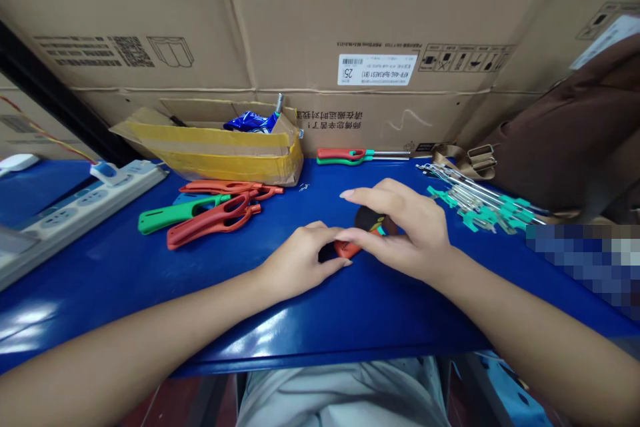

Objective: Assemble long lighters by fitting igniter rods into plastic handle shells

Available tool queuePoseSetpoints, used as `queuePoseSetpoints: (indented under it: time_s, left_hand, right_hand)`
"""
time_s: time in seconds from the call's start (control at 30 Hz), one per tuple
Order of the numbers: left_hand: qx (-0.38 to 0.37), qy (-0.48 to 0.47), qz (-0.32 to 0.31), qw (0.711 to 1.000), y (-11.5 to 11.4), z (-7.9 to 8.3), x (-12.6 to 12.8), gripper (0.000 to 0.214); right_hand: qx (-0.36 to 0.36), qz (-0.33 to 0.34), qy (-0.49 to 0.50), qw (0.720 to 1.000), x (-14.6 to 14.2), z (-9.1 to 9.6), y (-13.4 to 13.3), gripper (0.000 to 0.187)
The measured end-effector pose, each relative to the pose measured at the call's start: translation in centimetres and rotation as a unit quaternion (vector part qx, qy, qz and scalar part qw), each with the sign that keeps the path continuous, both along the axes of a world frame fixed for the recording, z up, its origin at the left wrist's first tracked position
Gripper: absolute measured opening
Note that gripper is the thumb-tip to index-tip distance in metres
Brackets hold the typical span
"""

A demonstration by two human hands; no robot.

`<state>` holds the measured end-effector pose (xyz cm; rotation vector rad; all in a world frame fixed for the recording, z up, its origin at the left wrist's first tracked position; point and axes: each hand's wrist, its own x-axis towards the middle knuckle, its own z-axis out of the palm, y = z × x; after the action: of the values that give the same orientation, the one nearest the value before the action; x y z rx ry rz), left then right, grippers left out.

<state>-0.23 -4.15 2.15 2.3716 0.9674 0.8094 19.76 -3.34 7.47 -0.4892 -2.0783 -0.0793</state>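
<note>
My left hand (303, 259) is closed, its thumb and fingers pinching the near end of an orange lighter handle (345, 249) low over the blue table. Over the same piece is my right hand (413, 230), its index finger and thumb stretched apart, the thumb tip close to the handle's top. A dark rounded thing (369, 219) with a yellowish mark shows between that thumb and index finger; what it is I cannot make out. A bit of teal shows beside it. My right hand's other fingers are mostly hidden.
Red and green lighter handles (207, 221) lie left, before a taped carton (215, 153). Finished-looking lighters (345, 156) lie at the back. Metal tubes with teal parts (480, 197) are piled right, near a brown bag (565, 127). A power strip (80, 207) runs along the left.
</note>
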Motion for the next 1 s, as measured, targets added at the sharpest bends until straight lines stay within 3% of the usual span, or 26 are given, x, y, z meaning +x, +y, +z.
queuePoseSetpoints:
  time_s: [0.2,0.33,0.5,0.63,0.7,0.83,0.9,1.0]
  left_hand:
    - [-0.018,0.009,-0.003,1.0,0.1,0.0,-0.1,0.017]
    - [-0.021,0.006,-0.003,1.0,0.1,-0.1,-0.1,0.015]
    - [-0.007,0.006,0.004,1.0,0.0,-0.1,0.1,0.016]
    - [-0.012,0.003,0.006,1.0,0.0,0.0,0.2,0.014]
    - [-0.017,0.002,0.004,1.0,0.0,0.0,0.2,0.017]
    - [-0.027,0.0,-0.003,1.0,0.0,0.0,0.1,0.02]
    - [-0.021,-0.001,-0.001,1.0,0.0,0.0,0.1,0.017]
    - [-0.014,0.001,0.002,1.0,0.0,-0.1,0.1,0.016]
  right_hand:
    - [-0.15,0.103,-0.044,0.982,0.5,1.3,-0.4,0.042]
    - [-0.123,0.083,-0.025,0.989,0.2,1.3,-0.3,0.031]
    - [-0.06,-0.001,-0.018,0.998,-0.1,1.0,-0.2,0.017]
    - [-0.001,-0.049,-0.042,0.998,-0.1,0.8,-0.4,0.02]
    - [-0.017,-0.029,-0.055,0.998,0.0,0.8,-0.6,0.025]
    - [-0.136,0.066,-0.072,0.986,0.1,1.1,-0.9,0.048]
    - [-0.167,0.076,-0.071,0.98,0.1,1.2,-0.8,0.05]
    - [-0.159,0.059,-0.055,0.984,0.0,1.2,-0.7,0.047]
